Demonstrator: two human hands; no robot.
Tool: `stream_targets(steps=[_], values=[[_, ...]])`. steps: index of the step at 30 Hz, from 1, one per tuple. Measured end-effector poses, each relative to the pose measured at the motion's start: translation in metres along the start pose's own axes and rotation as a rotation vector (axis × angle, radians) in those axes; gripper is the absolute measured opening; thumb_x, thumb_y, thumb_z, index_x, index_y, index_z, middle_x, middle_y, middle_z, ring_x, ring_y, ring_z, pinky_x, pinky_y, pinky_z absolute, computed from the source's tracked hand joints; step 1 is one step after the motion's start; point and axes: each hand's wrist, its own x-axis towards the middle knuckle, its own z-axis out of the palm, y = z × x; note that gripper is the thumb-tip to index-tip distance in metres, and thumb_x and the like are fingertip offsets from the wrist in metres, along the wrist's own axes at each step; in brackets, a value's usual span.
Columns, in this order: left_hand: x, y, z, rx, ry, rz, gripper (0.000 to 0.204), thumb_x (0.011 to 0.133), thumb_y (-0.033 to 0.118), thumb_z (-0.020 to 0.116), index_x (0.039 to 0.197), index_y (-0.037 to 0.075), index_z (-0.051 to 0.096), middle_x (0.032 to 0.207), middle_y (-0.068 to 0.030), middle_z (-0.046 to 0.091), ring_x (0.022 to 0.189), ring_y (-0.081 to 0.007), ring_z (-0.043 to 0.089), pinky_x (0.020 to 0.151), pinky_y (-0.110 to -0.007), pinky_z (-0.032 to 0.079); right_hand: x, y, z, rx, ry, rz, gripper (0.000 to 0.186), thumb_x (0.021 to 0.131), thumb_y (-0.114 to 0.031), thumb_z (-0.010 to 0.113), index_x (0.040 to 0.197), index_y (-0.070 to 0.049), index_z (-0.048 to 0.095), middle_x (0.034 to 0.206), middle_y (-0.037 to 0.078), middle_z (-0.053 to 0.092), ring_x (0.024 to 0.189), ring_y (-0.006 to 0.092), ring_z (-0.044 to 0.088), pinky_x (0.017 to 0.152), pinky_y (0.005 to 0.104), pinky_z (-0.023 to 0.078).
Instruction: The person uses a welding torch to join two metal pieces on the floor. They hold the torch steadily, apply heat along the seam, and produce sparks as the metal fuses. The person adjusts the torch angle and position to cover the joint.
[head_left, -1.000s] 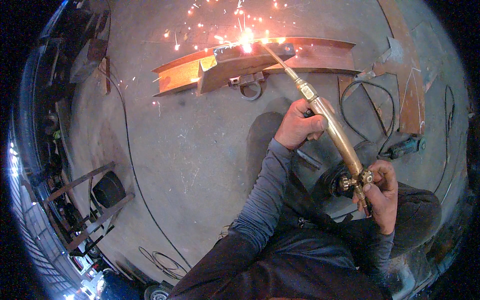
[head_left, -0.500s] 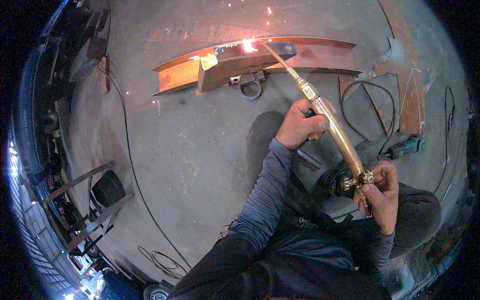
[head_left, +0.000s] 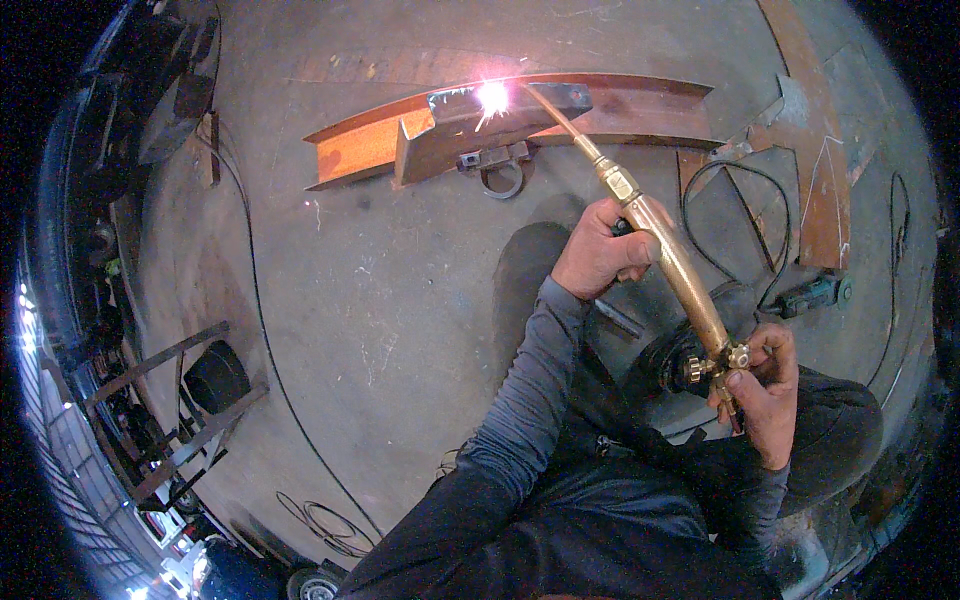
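I hold a long brass cutting torch (head_left: 665, 255) in both hands. My left hand (head_left: 600, 250) grips the barrel near its front. At the rear end, my right hand (head_left: 762, 390) is closed around the valve knobs. The torch's thin tube reaches up to a bright flame (head_left: 492, 97) on a rusty steel beam (head_left: 370, 148) lying on the concrete floor. A dark steel plate (head_left: 470, 135) leans against the beam just under the flame. A metal ring fitting (head_left: 500, 170) hangs below the plate.
A black hose (head_left: 720, 230) loops on the floor right of the torch. Rusty steel strips (head_left: 815, 150) lie at the right. A thin cable (head_left: 262, 330) runs down the floor at left. A metal frame with a black drum (head_left: 215, 375) stands at lower left.
The shower of sparks above the beam has died down to a single bright flame point. The flame sits slightly lower on the plate. Both hands keep their hold on the torch.
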Motion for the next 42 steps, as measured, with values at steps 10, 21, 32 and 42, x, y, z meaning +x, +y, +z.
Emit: stream_targets(steps=[10,21,32,42], values=[[0.0,-0.0001,-0.0011,-0.003,0.003,-0.026,0.034,0.081,0.024,0.078,0.106,0.005,0.065,0.083,-0.0074,0.071,0.05,-0.0066,0.049,0.042,-0.021,0.035,-0.001,-0.0003,-0.0009,0.021,-0.01,-0.002,0.036,0.085,0.0,0.064,0.115,-0.008,0.047,0.086,0.008,0.058,0.059,0.0154,0.064,0.044,0.0244,0.048],[0.0,-0.0028,-0.0033,-0.006,0.0,-0.015,0.048,0.076,0.04,0.086,0.105,0.008,0.066,0.08,-0.0027,0.069,0.051,-0.0062,0.051,0.043,-0.021,0.036,-0.0005,-0.0005,-0.0001,0.011,-0.014,-0.008,0.032,0.084,0.0,0.062,0.112,-0.008,0.047,0.084,0.007,0.057,0.059,0.0155,0.063,0.044,0.0249,0.048],[0.0002,-0.0009,-0.0017,-0.054,-0.021,-0.019,0.046,0.078,0.038,0.084,0.106,0.007,0.065,0.082,-0.0051,0.07,0.054,-0.0069,0.052,0.045,-0.021,0.037,-0.001,-0.0047,0.0032,0.003,0.001,-0.019,0.031,0.085,-0.003,0.063,0.111,-0.008,0.048,0.083,0.007,0.058,0.059,0.0152,0.063,0.044,0.0248,0.047],[0.0015,-0.0037,-0.0014,-0.064,-0.022,0.018,0.046,0.078,0.036,0.085,0.107,0.007,0.065,0.085,-0.0039,0.07,0.058,-0.0074,0.056,0.047,-0.022,0.04,-0.0011,-0.0057,0.0011,-0.027,-0.021,-0.007,0.037,0.085,-0.009,0.062,0.12,-0.008,0.05,0.086,0.009,0.061,0.061,0.0157,0.063,0.046,0.0247,0.047]])
